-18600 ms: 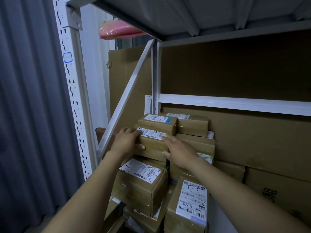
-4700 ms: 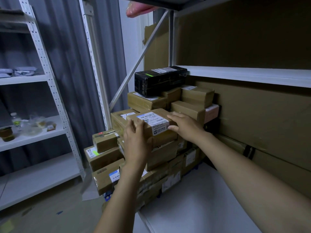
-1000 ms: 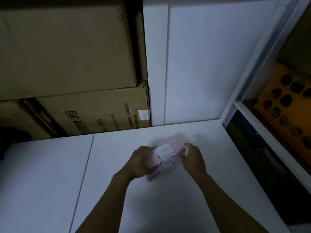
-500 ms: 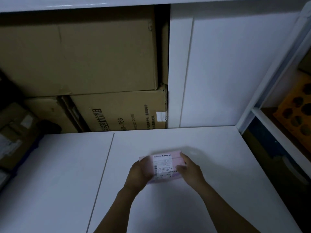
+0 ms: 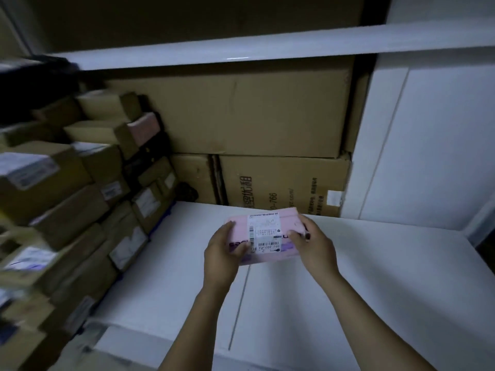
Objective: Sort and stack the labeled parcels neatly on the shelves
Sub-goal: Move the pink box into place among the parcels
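Two bare forearms reach forward from the bottom edge, and between them the left hand (image 5: 221, 254) and the right hand (image 5: 317, 246) hold a pink parcel (image 5: 290, 223) by its two short ends. The left thumb lies across the top near the white label (image 5: 263, 232) with the fingers curled round the left end. The right hand's fingers and thumb curl round the right end. The parcel lies roughly level, label up, over the white shelf board (image 5: 361, 290); whether it touches the board or is held just above it cannot be told. A thin seam in the board runs under the hands towards the viewer. Left of the left hand, a tall, uneven pile of brown parcels (image 5: 67, 210) with white labels stands at the board's edge, a second pink box (image 5: 143, 128) high in it. Beyond the hands a printed carton (image 5: 284, 180) stands against the back, with a larger plain carton (image 5: 254, 111) on top. Above these runs a white shelf beam (image 5: 267, 46).
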